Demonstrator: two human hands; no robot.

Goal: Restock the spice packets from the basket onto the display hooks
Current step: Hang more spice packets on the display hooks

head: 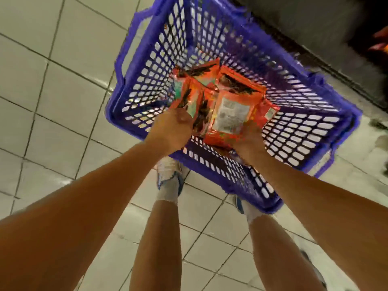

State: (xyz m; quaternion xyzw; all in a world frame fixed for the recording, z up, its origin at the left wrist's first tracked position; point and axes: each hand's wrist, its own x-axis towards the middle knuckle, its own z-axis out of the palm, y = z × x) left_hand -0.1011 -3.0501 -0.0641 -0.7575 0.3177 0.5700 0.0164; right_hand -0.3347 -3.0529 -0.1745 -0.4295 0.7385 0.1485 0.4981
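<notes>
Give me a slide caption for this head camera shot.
Both hands gather orange spice packets over a purple basket.

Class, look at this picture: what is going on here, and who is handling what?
A person stands over a blue plastic basket on a tiled floor, reaching in with both hands. The left hand and right hand together hold a bunch of orange spice packets above the basket's bottom. No display hooks are in view, so none of these packets is hung yet.
</notes>
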